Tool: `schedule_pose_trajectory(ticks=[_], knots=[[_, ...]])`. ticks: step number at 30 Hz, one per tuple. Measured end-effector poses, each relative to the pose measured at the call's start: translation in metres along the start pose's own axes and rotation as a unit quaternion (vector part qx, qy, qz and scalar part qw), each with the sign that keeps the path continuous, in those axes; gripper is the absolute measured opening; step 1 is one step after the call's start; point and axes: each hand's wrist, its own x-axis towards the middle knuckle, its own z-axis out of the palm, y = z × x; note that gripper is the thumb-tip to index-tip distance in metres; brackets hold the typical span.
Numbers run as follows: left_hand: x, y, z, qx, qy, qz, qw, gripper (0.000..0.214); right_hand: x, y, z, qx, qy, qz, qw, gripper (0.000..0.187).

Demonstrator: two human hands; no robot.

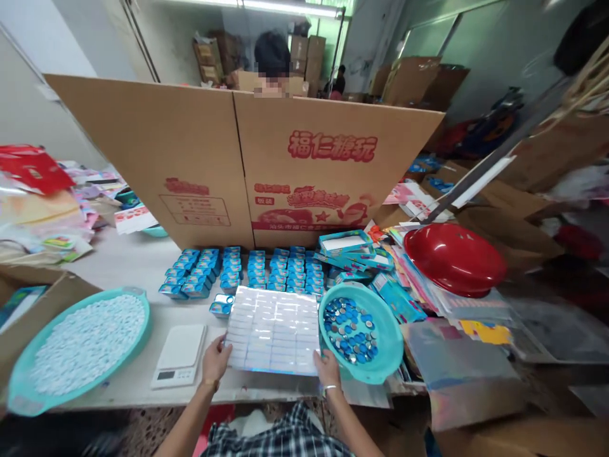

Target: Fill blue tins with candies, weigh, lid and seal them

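Observation:
Between my two hands is a shiny, clear plastic compartment tray (273, 330), divided into many small cells. My left hand (217, 360) grips its near left corner, and my right hand (328, 369) grips its near right edge. Rows of small blue boxes (257, 266) stand just beyond the tray. A separate pair of blue boxes (221, 306) sits by its far left corner. Right of the tray, close to my right hand, a turquoise basin (391, 333) holds blue and silver round discs (349, 330).
A white digital scale (179, 355) lies left of my left hand. Farther left, a turquoise oval basin (143, 324) holds small white pieces. A cardboard sheet (200, 152) stands upright behind the boxes, with a person beyond it. A red basin (454, 257) rests on stacked sheets at right.

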Motion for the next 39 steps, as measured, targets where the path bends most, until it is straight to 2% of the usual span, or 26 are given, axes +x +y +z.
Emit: schedule_pose_trajectory(ticks=[4,9,11,14,17,19,21,23,26,27,29,30,31,32,34,36,39], knots=[[-0.033,0.005,-0.017,-0.094,-0.003,-0.006,0.996,0.034,0.0,-0.006,-0.012,0.029,-0.022,0.016,0.999,0.04],[-0.084,0.004,-0.043,-0.255,0.023,-0.089,0.962,0.036,-0.014,-0.03,-0.032,0.062,-0.092,-0.006,0.994,0.042],[-0.104,0.0,-0.051,-0.317,0.03,-0.118,0.941,0.034,-0.022,-0.05,-0.036,0.07,-0.111,-0.045,0.99,0.039],[-0.127,-0.004,-0.057,-0.412,0.056,-0.139,0.899,0.032,-0.032,-0.084,-0.033,0.069,-0.117,-0.139,0.981,0.034],[-0.144,-0.004,-0.061,-0.467,0.088,-0.125,0.871,0.036,-0.033,-0.112,-0.027,0.071,-0.145,-0.205,0.965,0.032],[-0.154,-0.004,-0.064,-0.483,0.097,-0.107,0.864,0.039,-0.027,-0.128,-0.023,0.076,-0.199,-0.222,0.951,0.032],[-0.164,-0.006,-0.068,-0.483,0.101,-0.087,0.865,0.039,-0.019,-0.144,-0.019,0.087,-0.282,-0.213,0.931,0.034],[-0.174,-0.011,-0.072,-0.46,0.087,-0.068,0.881,0.038,-0.011,-0.162,-0.013,0.093,-0.352,-0.18,0.914,0.04],[-0.183,-0.017,-0.081,-0.364,0.043,-0.055,0.929,0.041,-0.01,-0.187,0.002,0.104,-0.379,-0.133,0.91,0.05],[-0.184,-0.015,-0.086,-0.31,0.06,-0.056,0.947,0.044,-0.012,-0.194,0.007,0.109,-0.384,-0.127,0.908,0.05],[-0.182,0.0,-0.096,-0.17,0.176,-0.033,0.969,0.054,-0.021,-0.206,0.017,0.117,-0.41,-0.13,0.895,0.049],[-0.18,0.015,-0.101,-0.095,0.253,-0.001,0.963,0.059,-0.026,-0.21,0.02,0.114,-0.432,-0.134,0.885,0.047],[-0.178,0.034,-0.105,-0.026,0.323,0.054,0.945,0.064,-0.031,-0.214,0.021,0.107,-0.457,-0.137,0.872,0.044],[-0.175,0.057,-0.107,0.026,0.352,0.123,0.928,0.065,-0.037,-0.219,0.022,0.098,-0.483,-0.139,0.859,0.041],[-0.168,0.107,-0.108,0.073,0.311,0.25,0.914,0.06,-0.047,-0.228,0.021,0.074,-0.533,-0.136,0.832,0.037],[-0.159,0.152,-0.104,0.082,0.204,0.352,0.91,0.059,-0.054,-0.24,0.017,0.056,-0.567,-0.13,0.811,0.036],[-0.144,0.192,-0.093,0.08,0.027,0.396,0.914,0.042,-0.058,-0.257,0.009,0.04,-0.58,-0.133,0.803,0.036]])
